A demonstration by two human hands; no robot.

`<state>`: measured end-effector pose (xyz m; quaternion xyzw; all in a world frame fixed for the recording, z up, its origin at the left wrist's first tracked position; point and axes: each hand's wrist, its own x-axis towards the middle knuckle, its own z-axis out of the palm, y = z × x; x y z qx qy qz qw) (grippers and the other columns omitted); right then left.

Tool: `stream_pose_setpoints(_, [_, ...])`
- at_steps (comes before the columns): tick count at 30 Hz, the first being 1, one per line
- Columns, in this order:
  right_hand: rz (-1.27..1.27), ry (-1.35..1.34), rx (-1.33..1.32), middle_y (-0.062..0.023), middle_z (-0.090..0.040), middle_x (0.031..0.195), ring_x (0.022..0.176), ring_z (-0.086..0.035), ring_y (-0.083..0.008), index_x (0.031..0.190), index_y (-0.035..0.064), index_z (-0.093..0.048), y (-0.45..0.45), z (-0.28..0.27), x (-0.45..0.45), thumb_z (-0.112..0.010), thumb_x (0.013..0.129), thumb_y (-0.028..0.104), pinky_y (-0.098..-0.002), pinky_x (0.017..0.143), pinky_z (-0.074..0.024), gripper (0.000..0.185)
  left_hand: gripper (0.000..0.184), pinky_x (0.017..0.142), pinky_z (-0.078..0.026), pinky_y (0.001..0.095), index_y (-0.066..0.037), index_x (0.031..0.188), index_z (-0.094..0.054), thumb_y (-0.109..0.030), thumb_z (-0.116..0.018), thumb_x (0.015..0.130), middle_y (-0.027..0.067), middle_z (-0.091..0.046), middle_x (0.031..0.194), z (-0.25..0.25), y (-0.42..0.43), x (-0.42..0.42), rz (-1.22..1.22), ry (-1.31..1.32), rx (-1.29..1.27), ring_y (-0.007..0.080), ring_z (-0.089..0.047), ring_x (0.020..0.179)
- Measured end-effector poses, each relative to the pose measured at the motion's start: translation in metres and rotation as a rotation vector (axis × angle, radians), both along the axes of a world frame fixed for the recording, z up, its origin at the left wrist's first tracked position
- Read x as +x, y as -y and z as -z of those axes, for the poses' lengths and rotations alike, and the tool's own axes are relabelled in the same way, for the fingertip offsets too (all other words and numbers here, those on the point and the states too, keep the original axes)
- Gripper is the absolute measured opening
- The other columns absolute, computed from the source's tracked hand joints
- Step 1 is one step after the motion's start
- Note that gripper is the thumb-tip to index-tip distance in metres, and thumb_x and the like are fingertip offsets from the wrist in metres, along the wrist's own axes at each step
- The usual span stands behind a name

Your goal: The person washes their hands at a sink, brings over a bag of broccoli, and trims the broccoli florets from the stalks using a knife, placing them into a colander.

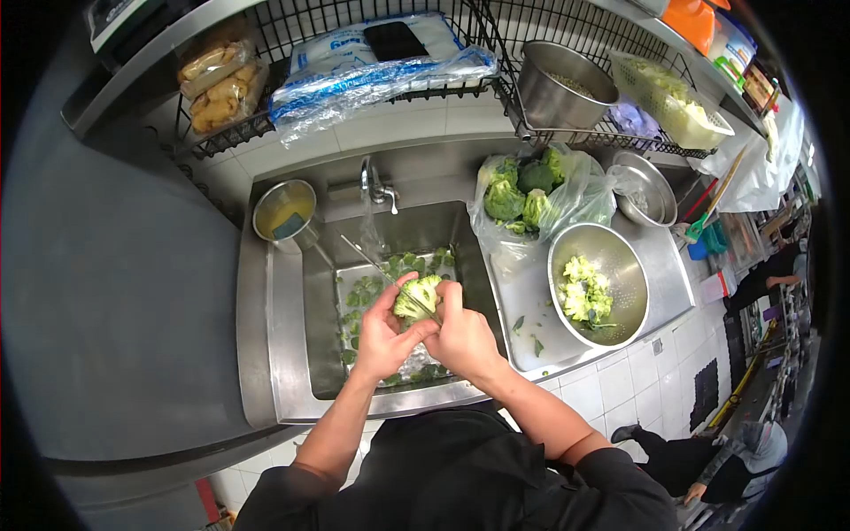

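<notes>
Over the sink, my left hand is closed around a pale green broccoli head. My right hand grips a knife, whose long blade points up and left past the broccoli; the handle is hidden in my fingers. Below, several broccoli florets lie in the sink. To the right, a steel colander holds pale chopped pieces. Behind it, a clear plastic bag contains several broccoli heads.
A faucet stands at the sink's back. On the left ledge sits a metal pot with a sponge. A steel bowl rests at the back right. Wire shelves hang above. Another person is at lower right.
</notes>
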<state>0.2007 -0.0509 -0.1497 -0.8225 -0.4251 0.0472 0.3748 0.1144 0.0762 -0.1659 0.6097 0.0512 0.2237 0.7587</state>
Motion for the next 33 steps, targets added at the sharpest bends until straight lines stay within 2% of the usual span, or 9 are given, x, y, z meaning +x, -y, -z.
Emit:
stream_pose_setpoints(5, [0.024,-0.332,0.072,-0.0218,-0.068,0.076,0.071,-0.071,-0.0389,0.118,0.0014,-0.036,0.001,-0.002,0.005,-0.072,0.08,0.011,-0.0433,0.063,-0.0562,0.053,0.063,0.093,-0.052,0.0306,0.004,0.138,-0.048,0.005,-0.075,0.081,0.0096,-0.063,0.12,0.013,-0.011,0.001,0.014,-0.062,-0.047,0.0137,-0.061,0.108])
stream_pose_setpoints(11, [0.048,-0.729,0.304,-0.0105,-0.067,0.079,0.082,-0.069,-0.0192,0.123,-0.0043,-0.05,0.015,-0.026,0.008,-0.069,0.08,0.011,-0.0334,0.074,-0.0562,0.049,0.05,0.085,-0.054,0.0286,0.005,0.131,-0.053,0.003,-0.072,0.085,0.007,-0.065,0.112,0.012,-0.019,0.0,0.059,-0.084,-0.091,0.0138,-0.064,0.1])
stream_pose_setpoints(13, [-0.012,-0.873,-0.034,-0.0114,-0.067,0.076,0.075,-0.069,-0.0176,0.12,-0.003,-0.055,0.026,-0.034,0.018,-0.068,0.081,0.013,-0.0327,0.07,-0.0562,0.044,0.045,0.079,-0.055,0.029,0.004,0.128,-0.055,0.003,-0.071,0.085,0.0083,-0.065,0.111,0.013,-0.021,-0.001,0.034,-0.223,0.051,0.0141,-0.064,0.096])
stream_pose_setpoints(14, [-0.07,-0.483,0.099,-0.0141,-0.068,0.075,0.061,-0.067,-0.0195,0.117,-0.0017,-0.058,0.031,-0.016,0.019,-0.067,0.081,0.014,-0.0347,0.061,-0.0553,0.04,0.045,0.079,-0.055,0.029,0.004,0.128,-0.055,0.003,-0.071,0.085,0.0083,-0.065,0.111,0.014,-0.024,-0.001,0.032,-0.224,0.047,0.0141,-0.064,0.096])
stream_pose_setpoints(17, [-0.032,-0.283,0.145,-0.0173,-0.07,0.077,0.054,-0.065,-0.0252,0.117,-0.0005,-0.058,0.041,-0.015,0.008,-0.068,0.082,0.012,-0.037,0.056,-0.0532,0.039,0.041,0.072,-0.054,0.0293,0.002,0.124,-0.058,0.003,-0.07,0.086,0.0099,-0.065,0.11,0.018,-0.029,-0.002,0.138,-0.265,-0.156,0.0152,-0.065,0.092])
stream_pose_setpoints(19, [-0.042,-0.174,0.107,-0.0168,-0.069,0.075,0.06,-0.067,-0.0314,0.119,0.0027,-0.057,0.046,-0.021,0.006,-0.072,0.079,0.011,-0.0391,0.057,-0.0528,0.043,0.035,0.064,-0.05,0.0269,0.003,0.119,-0.061,0.002,-0.071,0.086,0.0099,-0.067,0.09,0.015,-0.03,-0.001,0.107,-0.235,-0.331,0.0133,-0.063,0.071])
stream_pose_setpoints(21, [-0.124,0.141,0.062,-0.0148,-0.067,0.071,0.064,-0.067,-0.0324,0.12,0.0053,-0.057,0.05,-0.024,0.007,-0.075,0.076,0.011,-0.0413,0.058,-0.0523,0.048,0.035,0.065,-0.052,0.0283,0.003,0.117,-0.061,0.005,-0.069,0.084,0.0105,-0.067,0.095,0.017,-0.03,-0.003,0.108,-0.211,-0.295,0.015,-0.064,0.076])
stream_pose_setpoints(25, [-0.084,0.231,0.136,-0.0099,-0.06,0.061,0.055,-0.063,-0.0321,0.121,0.0103,-0.057,0.042,-0.017,0.003,-0.074,0.071,0.008,-0.0415,0.051,-0.0504,0.053,0.033,0.068,-0.056,0.031,0.004,0.115,-0.061,0.009,-0.066,0.083,0.0117,-0.066,0.106,0.02,-0.027,-0.003,0.149,-0.156,-0.266,0.0179,-0.065,0.088])
stream_pose_setpoints(33, [-0.063,0.107,0.082,-0.0111,-0.061,0.063,0.055,-0.064,-0.0342,0.117,0.0068,-0.048,0.035,0.001,0.007,-0.074,0.075,0.009,-0.044,0.05,-0.0498,0.049,0.025,0.064,-0.054,0.0294,0.004,0.11,-0.063,0.001,-0.071,0.086,0.009,-0.068,0.091,0.004,-0.017,-0.001,0.14,-0.177,-0.122,0.0152,-0.066,0.073])
